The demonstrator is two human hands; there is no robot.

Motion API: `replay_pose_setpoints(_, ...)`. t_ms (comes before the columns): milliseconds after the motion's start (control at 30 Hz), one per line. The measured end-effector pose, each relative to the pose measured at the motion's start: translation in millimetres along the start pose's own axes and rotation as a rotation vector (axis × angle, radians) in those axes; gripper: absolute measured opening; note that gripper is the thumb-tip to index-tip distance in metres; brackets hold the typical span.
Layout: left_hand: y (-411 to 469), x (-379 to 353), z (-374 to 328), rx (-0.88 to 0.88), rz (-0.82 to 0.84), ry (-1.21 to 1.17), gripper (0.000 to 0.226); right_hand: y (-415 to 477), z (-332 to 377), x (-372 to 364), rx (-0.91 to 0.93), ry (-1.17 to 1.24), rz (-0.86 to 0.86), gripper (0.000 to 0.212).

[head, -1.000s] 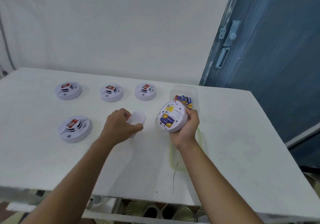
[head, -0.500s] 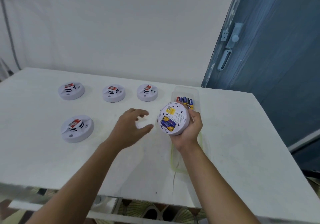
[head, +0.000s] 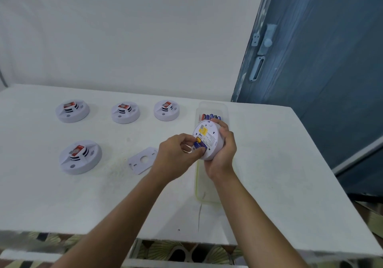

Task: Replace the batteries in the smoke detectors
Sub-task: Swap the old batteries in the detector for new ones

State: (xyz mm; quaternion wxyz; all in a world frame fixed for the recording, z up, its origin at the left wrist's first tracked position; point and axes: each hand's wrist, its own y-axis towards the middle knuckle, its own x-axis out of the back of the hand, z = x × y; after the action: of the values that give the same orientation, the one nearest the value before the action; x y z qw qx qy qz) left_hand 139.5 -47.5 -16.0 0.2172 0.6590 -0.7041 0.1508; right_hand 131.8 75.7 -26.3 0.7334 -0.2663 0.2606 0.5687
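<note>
Currently: the right hand [head: 220,155] grips a round white smoke detector [head: 208,139] above the surface [head: 269,164], underside tilted toward the camera. Its fingers [head: 222,125] are curled over the far rim of the housing. A yellow label sits on the underside, just above the left fingertips.

The left hand [head: 176,155] pinches a blue-and-yellow battery [head: 200,146] between thumb and forefinger at the open battery bay, in the lower part of the underside. Cannot tell whether the battery is seated or partly lifted. The other left fingers are curled in behind the pinch.

A white mounting plate [head: 143,159] lies flat on the surface just left of the left hand, not touching it.

Beyond the right fingers is a clear plastic container [head: 224,108] holding a row of spare batteries [head: 210,116]. The container runs on beneath the right hand toward the near edge.

Well left of both hands, a far row of three smoke detectors [head: 125,113] sits face up, each with a red tag on top. A fourth smoke detector [head: 80,156] lies nearer, left of the plate.

A blue door [head: 331,81] stands on the right
</note>
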Motion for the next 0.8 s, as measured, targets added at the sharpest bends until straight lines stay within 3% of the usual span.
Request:
replay_pose_setpoints(167,2.2,-5.5,-6.7,0.023,0.026,-0.082,0.034,-1.9,7.3,4.6,0.035,-0.020,0.017,0.032)
replay_pose_setpoints(600,8.6,-12.6,-18.1,-0.126,0.069,0.137,0.039,-5.2,18.5,12.1,0.058,-0.065,0.044,0.028)
replay_pose_setpoints(800,3.3,-18.2,-19.2,-0.164,0.037,0.098,0.034,-6.9,18.4,15.4,0.058,-0.062,0.028,0.029)
